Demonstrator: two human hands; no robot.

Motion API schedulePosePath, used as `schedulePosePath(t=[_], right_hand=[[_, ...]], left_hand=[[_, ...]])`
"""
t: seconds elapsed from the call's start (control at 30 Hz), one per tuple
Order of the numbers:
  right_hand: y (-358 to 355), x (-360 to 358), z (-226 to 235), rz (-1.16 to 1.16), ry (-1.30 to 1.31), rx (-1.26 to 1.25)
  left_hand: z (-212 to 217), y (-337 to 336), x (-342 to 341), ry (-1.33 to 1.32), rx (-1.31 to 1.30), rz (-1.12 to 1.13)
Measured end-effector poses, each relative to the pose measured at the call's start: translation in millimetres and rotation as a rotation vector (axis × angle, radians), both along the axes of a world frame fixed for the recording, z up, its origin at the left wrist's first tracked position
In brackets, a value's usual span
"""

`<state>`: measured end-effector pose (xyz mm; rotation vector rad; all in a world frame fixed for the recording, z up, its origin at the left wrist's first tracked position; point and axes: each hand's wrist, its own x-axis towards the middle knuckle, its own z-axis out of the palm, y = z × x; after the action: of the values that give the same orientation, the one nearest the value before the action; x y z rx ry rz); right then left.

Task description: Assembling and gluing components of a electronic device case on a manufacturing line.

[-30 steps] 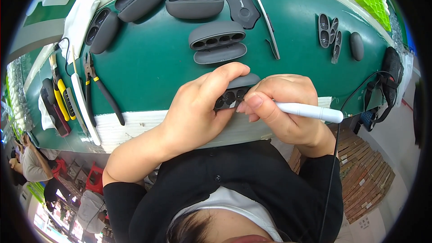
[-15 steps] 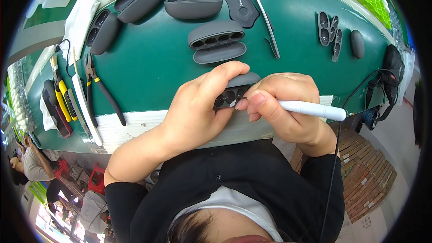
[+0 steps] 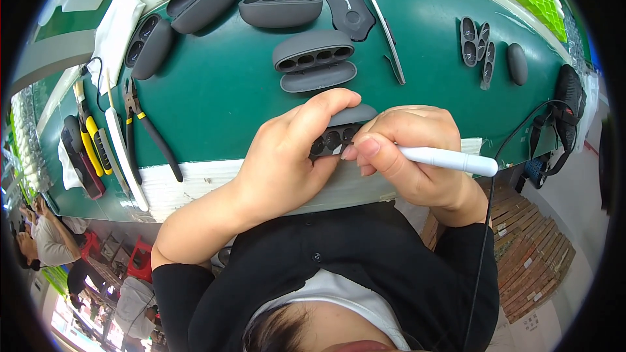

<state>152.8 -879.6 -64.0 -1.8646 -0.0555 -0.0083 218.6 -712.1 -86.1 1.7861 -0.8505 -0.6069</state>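
Note:
Near the table's front edge, my left hand (image 3: 280, 153) is closed around a small dark grey hinged case (image 3: 353, 115) with its lid raised. Round black wells line the inside, and a small whitish patch shows at their near edge. Pinched in my right hand (image 3: 417, 150) is a white pen-shaped tool (image 3: 447, 158), its blunt end pointing right. Its thin dark tip is at the wells; whether it touches them I cannot tell. Fingers of both hands cover much of the case. Just beyond stands another open grey case (image 3: 313, 55) with several round wells.
More open grey cases (image 3: 280, 10) stand at the back, beside a dark flat device (image 3: 347, 3) and a slim metal tool (image 3: 385, 32). Pliers (image 3: 147, 124) and other tools lie left. Well inserts (image 3: 478, 45) and a grey oval piece (image 3: 517, 64) are right. A black cable (image 3: 486, 241) hangs by my right arm.
The white tool's blunt end has shifted slightly left and down, along with a small movement of my right fingers. My left hand and the case stay in place.

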Motion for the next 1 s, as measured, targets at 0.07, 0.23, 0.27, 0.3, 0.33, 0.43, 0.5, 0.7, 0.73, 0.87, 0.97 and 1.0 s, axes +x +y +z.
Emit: schedulePosePath(t=[0.07, 0.23, 0.27, 0.3, 0.33, 0.43, 0.5, 0.7, 0.73, 0.87, 0.97, 1.0], right_hand=[[0.5, 0.2, -0.3, -0.001, -0.005, 0.003], [0.9, -0.4, 0.4, -0.004, 0.004, 0.007], [1.0, -0.6, 0.2, -0.018, 0.024, 0.029], [1.1, -0.9, 0.1, -0.032, 0.043, 0.051], [1.3, -0.9, 0.4, -0.031, 0.042, 0.052], [1.2, -0.3, 1.3, -0.03, 0.041, 0.05], [0.3, 1.6, 2.5, 0.029, -0.003, -0.027], [4.5, 1.6, -2.7, 0.021, -0.208, -0.096], [4.6, 1.5, -3.6, 0.022, -0.208, -0.095], [1.5, 1.9, -3.4, 0.023, -0.176, -0.057], [1.2, 1.2, -3.6, 0.021, -0.134, -0.038], [1.4, 0.8, -3.9, 0.013, -0.13, -0.027]], left_hand=[[0.0, -0.3, -0.5, -0.012, -0.006, 0.009], [0.8, -0.9, -0.4, 0.006, -0.005, 0.012], [1.1, -0.9, -0.3, 0.004, -0.003, 0.009], [0.9, -0.9, -0.5, 0.004, -0.003, 0.009], [1.2, -0.9, -0.6, 0.006, -0.002, 0.009], [0.6, -0.2, -1.1, 0.012, 0.004, 0.012], [-0.7, 0.2, -1.7, 0.017, 0.01, 0.014], [2.3, -0.3, 1.8, 0.0, 0.016, -0.015], [2.6, -0.2, 2.0, 0.014, 0.025, -0.017], [0.8, 0.7, 0.4, 0.011, 0.013, 0.003], [0.2, 0.7, 0.1, 0.019, 0.012, 0.004], [-0.2, 0.3, 0.0, 0.019, 0.011, 0.003]])
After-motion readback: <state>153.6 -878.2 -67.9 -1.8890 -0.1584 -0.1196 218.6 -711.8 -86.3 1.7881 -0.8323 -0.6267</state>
